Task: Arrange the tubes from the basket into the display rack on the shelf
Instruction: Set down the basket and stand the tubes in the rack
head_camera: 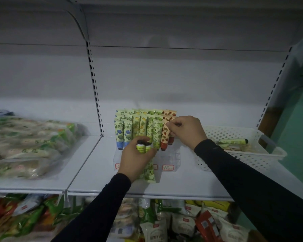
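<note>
Right, both hands are busy at the display rack point(170, 159), a clear plastic stand near the front of the white metal shelf point(182, 186). The right hand point(184, 130) pinches the crimped top of a red strawberry-print tube point(165, 136) between thumb and fingertips, the tube standing cap-down at the rack's right end. The left hand point(136, 157) curls its fingers round a bunch of green-print tubes point(148, 169), black caps poking up out of the fist, flat tails hanging below.

To do this well, I'd say the red one wants lowering straight, cap first, until it sits level with its neighbours, print facing out. Squeeze only the stiff crimped edge; these look like soft, glossy squeeze tubes that would dent in the middle. Keep the left bundle clear of the front row so nothing gets knocked.

Rows already stand in colour groups: blue, yellow, green, red. Over on the right, the white perforated plastic basket point(243, 154) has at least one green tube lying flat inside.
</note>
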Action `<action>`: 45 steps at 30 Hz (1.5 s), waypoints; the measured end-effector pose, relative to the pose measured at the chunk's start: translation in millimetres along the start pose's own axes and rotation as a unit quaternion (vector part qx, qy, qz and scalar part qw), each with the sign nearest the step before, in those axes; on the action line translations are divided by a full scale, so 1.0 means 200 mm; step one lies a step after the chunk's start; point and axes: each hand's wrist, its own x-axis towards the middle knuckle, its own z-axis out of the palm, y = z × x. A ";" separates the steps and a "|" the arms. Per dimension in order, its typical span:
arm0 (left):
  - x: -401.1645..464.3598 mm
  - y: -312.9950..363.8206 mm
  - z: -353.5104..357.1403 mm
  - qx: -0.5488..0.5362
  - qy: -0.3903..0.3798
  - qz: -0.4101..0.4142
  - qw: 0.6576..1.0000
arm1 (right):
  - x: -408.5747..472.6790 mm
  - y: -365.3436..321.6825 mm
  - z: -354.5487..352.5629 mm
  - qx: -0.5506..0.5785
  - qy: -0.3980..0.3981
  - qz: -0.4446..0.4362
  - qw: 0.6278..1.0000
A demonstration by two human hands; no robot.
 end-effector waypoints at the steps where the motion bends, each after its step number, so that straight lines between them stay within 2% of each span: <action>1: 0.01 0.01 0.00 0.011 -0.009 0.000 1.000 | 0.00 0.00 0.00 -0.004 -0.001 -0.001 1.000; 8: 0.06 0.01 0.01 0.090 -0.044 -0.001 0.995 | 0.02 0.00 -0.01 0.022 -0.019 0.011 1.000; 16: 0.15 0.17 0.02 0.210 -0.049 0.101 0.971 | 0.02 0.01 0.00 0.011 -0.017 0.009 1.000; 20: 0.20 0.20 0.04 0.273 -0.087 0.106 0.952 | 0.03 0.00 -0.01 -0.017 -0.020 0.003 1.000; 41: 0.21 0.14 0.04 0.238 -0.091 0.088 0.963 | 0.04 -0.01 0.03 -0.041 -0.016 -0.011 0.999; 45: 0.20 0.15 0.04 0.228 -0.095 0.083 0.965 | 0.03 0.00 0.04 0.014 -0.016 0.015 1.000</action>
